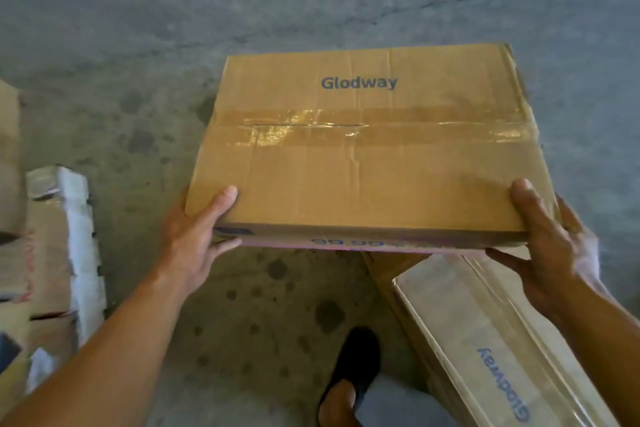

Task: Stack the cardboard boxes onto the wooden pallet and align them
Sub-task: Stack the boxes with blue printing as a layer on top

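A brown cardboard box (367, 149) printed "Glodway", taped across its top, hangs above the concrete floor in front of me. My left hand (197, 232) grips its near left corner, thumb on top and fingers under the edge. At the near right corner my right hand (547, 243) holds it the same way. A second "Glodway" box (485, 340) lies on the floor at the lower right, partly under the held box. No wooden pallet is in view.
Flattened cardboard and white packing pieces (65, 253) lie along the left edge. Another box corner (8, 156) shows at the far left. My foot in a dark shoe (353, 367) stands below the held box. Stained grey concrete floor (173, 28) stretches ahead.
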